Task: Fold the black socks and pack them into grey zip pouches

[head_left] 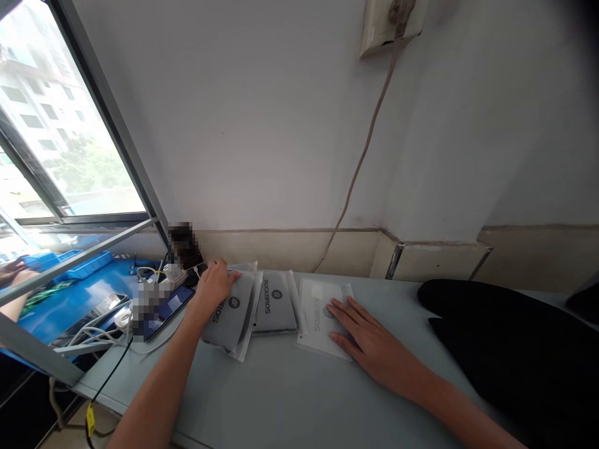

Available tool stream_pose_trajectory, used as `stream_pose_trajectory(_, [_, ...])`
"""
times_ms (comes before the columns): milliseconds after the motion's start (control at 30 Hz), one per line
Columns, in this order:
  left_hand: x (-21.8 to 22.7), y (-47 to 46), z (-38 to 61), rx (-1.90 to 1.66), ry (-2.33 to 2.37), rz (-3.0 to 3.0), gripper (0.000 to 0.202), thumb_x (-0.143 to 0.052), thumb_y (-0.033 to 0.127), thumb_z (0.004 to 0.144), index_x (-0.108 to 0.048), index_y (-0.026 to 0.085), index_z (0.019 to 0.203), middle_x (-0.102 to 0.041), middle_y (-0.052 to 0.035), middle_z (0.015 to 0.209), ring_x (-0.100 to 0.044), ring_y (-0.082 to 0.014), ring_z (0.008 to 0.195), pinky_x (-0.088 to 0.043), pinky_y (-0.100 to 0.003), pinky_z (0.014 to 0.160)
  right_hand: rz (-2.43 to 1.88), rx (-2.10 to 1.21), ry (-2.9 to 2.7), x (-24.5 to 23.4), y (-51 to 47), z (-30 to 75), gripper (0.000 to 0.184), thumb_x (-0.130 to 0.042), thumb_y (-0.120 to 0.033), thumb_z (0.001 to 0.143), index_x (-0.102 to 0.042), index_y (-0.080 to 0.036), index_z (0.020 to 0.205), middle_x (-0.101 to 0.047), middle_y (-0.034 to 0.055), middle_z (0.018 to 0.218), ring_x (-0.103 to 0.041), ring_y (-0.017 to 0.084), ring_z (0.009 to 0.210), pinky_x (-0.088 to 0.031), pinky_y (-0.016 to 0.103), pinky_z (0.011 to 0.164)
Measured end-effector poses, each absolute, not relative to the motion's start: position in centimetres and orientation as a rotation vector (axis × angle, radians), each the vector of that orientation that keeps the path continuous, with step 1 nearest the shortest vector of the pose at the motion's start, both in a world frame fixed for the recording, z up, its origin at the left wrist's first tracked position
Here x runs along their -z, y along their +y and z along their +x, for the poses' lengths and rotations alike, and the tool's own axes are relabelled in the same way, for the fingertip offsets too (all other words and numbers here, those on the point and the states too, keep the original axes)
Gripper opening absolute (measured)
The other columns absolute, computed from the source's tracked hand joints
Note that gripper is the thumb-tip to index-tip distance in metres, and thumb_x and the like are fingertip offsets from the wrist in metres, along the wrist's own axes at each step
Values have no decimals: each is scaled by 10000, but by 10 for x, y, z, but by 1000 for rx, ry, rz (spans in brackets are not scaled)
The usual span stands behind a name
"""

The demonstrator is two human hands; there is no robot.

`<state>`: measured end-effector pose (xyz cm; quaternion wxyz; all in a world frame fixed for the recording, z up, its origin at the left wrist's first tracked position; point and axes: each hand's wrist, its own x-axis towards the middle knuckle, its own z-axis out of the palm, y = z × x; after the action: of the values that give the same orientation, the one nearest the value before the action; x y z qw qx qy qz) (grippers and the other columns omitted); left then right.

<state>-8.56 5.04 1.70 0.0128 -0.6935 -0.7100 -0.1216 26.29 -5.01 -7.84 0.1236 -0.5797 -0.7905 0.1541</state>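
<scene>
While lying flat on the tabletop (262,399), lengthwise toward the wall (262,125): translucent bag (314,330), under nearer right hand (367,343), loosely spread; farther left, leftmost grey packet (230,325), left hand (215,288) curled at far edge, grip indeterminable.

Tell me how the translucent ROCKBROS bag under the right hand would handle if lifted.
The translucent ROCKBROS bag would probably flop, as it looks thin and lies flat under the right hand. It is likely light: no dark contents show through, unlike the dark-filled bag beside it. Its smooth-looking plastic may be slippery.
</scene>
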Motion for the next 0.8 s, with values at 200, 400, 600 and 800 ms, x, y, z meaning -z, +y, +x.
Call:
stream_pose_trajectory(200, [-29, 49, -78, 860, -2084, -2472, 342, -586, 535, 916, -653, 207, 984, -693, -61, 942, -640, -249, 889, -445, -298, 738, -1661, -540, -2272, 74, -49, 264, 780, -315, -686, 1005, -358, -200, 1614, -281, 19, 1700, -101, 316, 1595, -196, 542, 1291])
stream_pose_trajectory(400, [-22, 13, -20, 1550, -1967, -2923, 392, -632, 599, 886, -585, 210, 900, -599, -4, 860, -535, -161, 763, -408, -240, 644, -1246, -875, -1829, 50, -56, 255, 589, -358, -655, 1014, -665, -265, 1331, -636, 96, 1418, -512, 328, 1379, -380, 531, 1189])
stream_pose_trajectory(600, [-14, -13, 9, 1210, -1805, -3560, 391, -641, 576, 916, -540, 202, 866, -545, 11, 798, -476, -123, 667, -384, -241, 592, -1180, -1169, -1471, 26, -69, 245, 499, -551, -705, 916, -604, -228, 781, -513, -19, 723, -482, 154, 650, -468, 275, 586])
stream_pose_trajectory(800, [-23, -21, 7, 702, -1493, -3789, 350, -563, 555, 980, -646, 218, 1025, -637, -33, 969, -541, -159, 816, -416, -267, 686, -1136, -1353, -1543, 31, -78, 233, 479, -538, -679, 939, -532, -227, 780, -448, -20, 776, -436, 153, 695, -432, 275, 622])
